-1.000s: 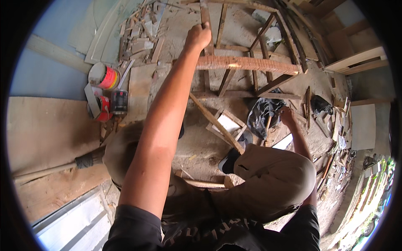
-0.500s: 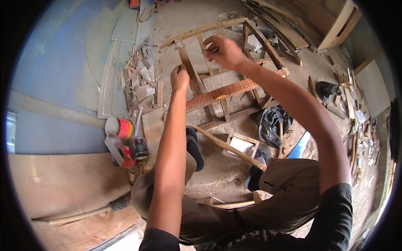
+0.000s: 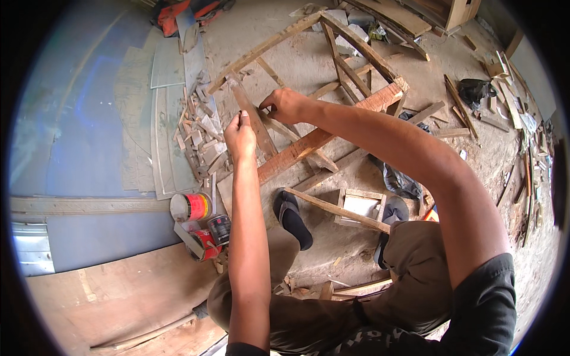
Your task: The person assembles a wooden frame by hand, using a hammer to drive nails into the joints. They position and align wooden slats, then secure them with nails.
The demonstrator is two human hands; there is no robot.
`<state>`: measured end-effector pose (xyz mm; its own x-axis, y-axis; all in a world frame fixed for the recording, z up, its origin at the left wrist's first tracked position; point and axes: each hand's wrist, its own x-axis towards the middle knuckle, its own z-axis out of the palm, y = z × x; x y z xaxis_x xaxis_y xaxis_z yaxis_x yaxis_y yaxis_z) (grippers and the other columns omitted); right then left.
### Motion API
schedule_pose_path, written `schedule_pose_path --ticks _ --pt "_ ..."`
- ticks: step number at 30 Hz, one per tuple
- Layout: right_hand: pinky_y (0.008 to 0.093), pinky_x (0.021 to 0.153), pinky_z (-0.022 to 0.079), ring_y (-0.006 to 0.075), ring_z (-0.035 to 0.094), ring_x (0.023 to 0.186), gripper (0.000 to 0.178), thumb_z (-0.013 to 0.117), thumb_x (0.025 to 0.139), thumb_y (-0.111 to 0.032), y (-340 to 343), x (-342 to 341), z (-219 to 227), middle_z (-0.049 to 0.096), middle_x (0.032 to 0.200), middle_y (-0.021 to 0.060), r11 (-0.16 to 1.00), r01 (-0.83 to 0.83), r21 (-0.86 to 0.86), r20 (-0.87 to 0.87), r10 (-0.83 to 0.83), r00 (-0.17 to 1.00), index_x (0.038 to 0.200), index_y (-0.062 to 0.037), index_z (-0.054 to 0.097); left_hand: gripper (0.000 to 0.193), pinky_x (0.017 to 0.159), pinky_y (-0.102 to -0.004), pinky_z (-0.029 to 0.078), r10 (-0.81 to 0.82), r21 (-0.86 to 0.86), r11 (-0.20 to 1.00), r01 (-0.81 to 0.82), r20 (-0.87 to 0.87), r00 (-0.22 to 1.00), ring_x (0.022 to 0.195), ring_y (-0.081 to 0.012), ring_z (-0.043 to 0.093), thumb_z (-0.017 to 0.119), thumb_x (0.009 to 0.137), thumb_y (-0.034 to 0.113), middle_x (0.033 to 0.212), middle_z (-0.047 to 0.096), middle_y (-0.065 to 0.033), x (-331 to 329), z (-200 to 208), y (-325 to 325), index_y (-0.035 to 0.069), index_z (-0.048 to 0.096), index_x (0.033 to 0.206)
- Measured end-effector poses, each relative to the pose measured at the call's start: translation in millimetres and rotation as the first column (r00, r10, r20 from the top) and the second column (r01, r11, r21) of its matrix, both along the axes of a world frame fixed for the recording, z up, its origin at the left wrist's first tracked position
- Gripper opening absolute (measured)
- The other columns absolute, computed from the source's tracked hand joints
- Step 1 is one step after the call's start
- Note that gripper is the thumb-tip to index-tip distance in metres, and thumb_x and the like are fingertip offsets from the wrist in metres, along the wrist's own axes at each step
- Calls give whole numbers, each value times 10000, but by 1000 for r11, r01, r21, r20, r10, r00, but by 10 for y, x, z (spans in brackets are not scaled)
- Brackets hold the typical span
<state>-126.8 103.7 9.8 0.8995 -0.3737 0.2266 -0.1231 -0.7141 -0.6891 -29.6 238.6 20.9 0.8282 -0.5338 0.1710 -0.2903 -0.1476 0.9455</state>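
The fingers of my left hand (image 3: pixel 240 139) were curled, thumb uppermost, by the left edge of a wooden slat (image 3: pixel 255 122); those of my right hand (image 3: pixel 288 105) bent into a loose pinch near its right edge. I couldn't tell whether either gripped anything. The slat met a rough crossbar (image 3: pixel 292 155) of the timber frame (image 3: pixel 357 43) before me.

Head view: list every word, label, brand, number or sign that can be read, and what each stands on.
Nothing reads clearly.
Upper red-labelled tin: print too small.
Lower red tin: marks too small.
Black tin: pale marks, too small.
Dark shirt: pale lettering, too blurred.
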Motion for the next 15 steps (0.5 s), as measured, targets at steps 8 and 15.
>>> schedule_pose_path --ticks 8,15 --pt "412 739 509 351 654 840 200 637 782 -133 20 -35 87 673 851 183 981 -166 -96 16 168 986 965 -61 674 350 560 -271 331 -51 48 998 51 -5 999 619 -83 351 504 969 223 627 417 37 -95 104 17 -66 588 792" --pt "397 726 527 302 674 803 246 662 815 -155 36 -20 180 683 847 193 998 23 -54 68 -20 997 1019 -22 632 303 558 -310 352 1 22 1000 -2 60 998 597 -99 365 538 939 218 585 440 -7 22 38 33 -55 591 818"
